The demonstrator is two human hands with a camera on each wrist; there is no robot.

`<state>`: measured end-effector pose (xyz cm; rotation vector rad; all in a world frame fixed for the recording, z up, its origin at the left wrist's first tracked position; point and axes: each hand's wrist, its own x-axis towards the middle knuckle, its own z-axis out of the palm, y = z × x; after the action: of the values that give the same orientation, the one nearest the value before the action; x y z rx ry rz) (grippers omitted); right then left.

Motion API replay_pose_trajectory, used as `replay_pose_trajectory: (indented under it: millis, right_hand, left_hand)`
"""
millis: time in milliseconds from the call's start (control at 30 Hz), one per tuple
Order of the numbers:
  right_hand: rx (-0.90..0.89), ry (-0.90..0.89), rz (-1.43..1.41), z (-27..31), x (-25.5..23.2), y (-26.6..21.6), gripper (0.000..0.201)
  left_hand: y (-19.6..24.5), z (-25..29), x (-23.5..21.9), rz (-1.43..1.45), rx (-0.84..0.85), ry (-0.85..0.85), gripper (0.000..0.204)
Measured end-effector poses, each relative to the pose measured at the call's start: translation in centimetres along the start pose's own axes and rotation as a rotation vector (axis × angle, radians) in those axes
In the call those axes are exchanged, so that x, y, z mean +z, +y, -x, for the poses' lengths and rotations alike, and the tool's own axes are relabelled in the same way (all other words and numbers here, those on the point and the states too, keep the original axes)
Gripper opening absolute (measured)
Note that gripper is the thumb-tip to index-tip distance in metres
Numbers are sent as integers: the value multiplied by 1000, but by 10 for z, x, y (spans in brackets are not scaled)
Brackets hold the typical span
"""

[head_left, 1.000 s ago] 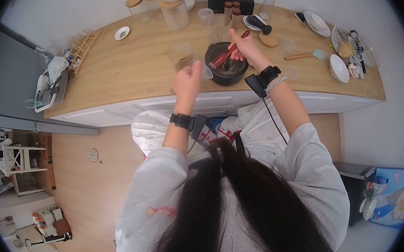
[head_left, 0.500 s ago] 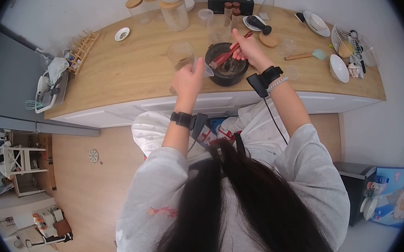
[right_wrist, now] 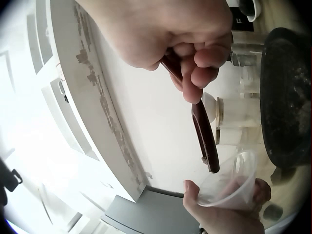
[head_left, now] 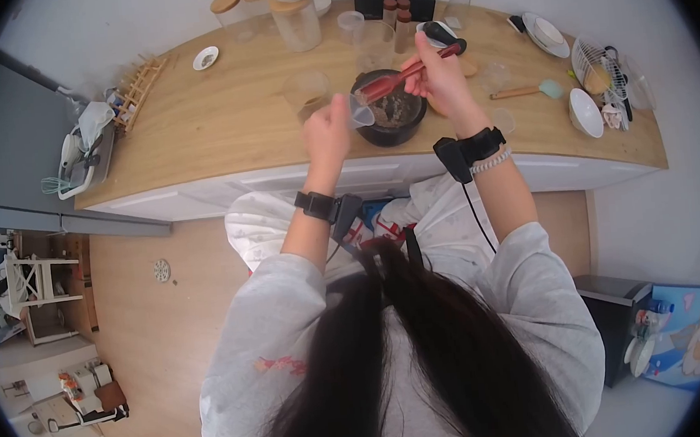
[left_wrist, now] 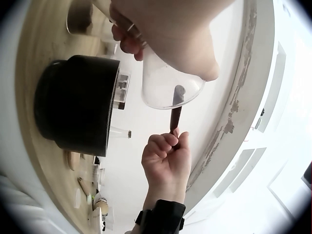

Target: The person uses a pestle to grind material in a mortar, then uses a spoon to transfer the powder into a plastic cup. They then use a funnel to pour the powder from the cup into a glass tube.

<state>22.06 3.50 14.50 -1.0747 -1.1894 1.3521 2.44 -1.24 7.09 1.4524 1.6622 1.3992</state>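
My left hand [head_left: 328, 137] holds a clear plastic cup [head_left: 363, 113] by its side, mouth tipped toward the right, beside the rim of a round black pot [head_left: 393, 136]. Dark, crumbly stuff [head_left: 397, 108] covers the inside of the pot. Above it my right hand [head_left: 441, 81] grips the handle of a dark red spatula [head_left: 380, 88], thumb along the handle. Seen from the right wrist, the spatula blade [right_wrist: 210, 158] points at the cup's mouth, with a few crumbs stuck to its edge. The left wrist view shows the blade tip overlapping the cup's rim [left_wrist: 165, 107].
Left of the pot stands a clear beaker [head_left: 307, 93] with brown contents. Behind are lidded jars [head_left: 297, 27] and a black rack of small bottles [head_left: 394, 0]. To the right lie a pale green spatula [head_left: 551, 88], a white bowl [head_left: 586, 115] and a wire basket [head_left: 598, 72].
My right hand has lifted and shifted right, bringing the spatula blade up out of the pot to the cup. The left hand has turned the cup's mouth toward it.
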Motion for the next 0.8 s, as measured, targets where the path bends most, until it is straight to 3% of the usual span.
replay_pose_trajectory:
  millis: [100,200,333,433,567,667,800]
  right_hand:
    - [-115,-193,217,29,31,-15,42]
    - [-374,-368,294,42,45,-12,30]
    - [-473,-280,219,42,44,-11,28]
    - [-449,-149,83,44,40,-17,32]
    - [-359,54,113,28,24,-9,39]
    - [-275,112,222,12,9,7,38]
    - [-33,82,350,8,-2,18,36]
  left_hand:
    - [-36,-15,12,413,-141,-132,71]
    - [-28,-13,8,714,-249,-213,84]
    - [-17,-12,-3,820,-219,-251,85]
    - [-15,-12,-13,880,-230,-300,80]
    - [-16,-16,-16,933,-290,-270,76]
    - [-18,-18,-17,942,-321,-278,76]
    - [-19,-18,-17,948,-407,-243,74]
